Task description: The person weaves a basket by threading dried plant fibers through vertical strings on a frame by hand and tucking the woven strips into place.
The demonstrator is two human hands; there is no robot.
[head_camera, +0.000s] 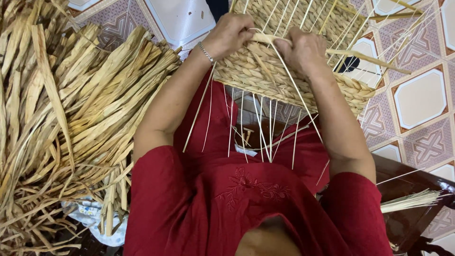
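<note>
A half-woven basket (265, 76) of braided tan fibre rests on my lap, its rim turned toward me. Thin pale stakes (259, 128) stick out of its edge toward my body. My left hand (230, 34), with a silver bracelet on the wrist, grips the basket's rim and a flat fibre strand (265, 39). My right hand (305, 50) pinches the same strand just to the right and presses it against the weave. More loose strands (369, 59) trail off to the right.
A big heap of dried flat fibre strips (61, 109) fills the left side. A patterned cloth (90, 213) lies under it. Patterned floor tiles (422, 99) show at the top and right. A bundle of thin sticks (410, 201) lies on a dark wooden seat (407, 223).
</note>
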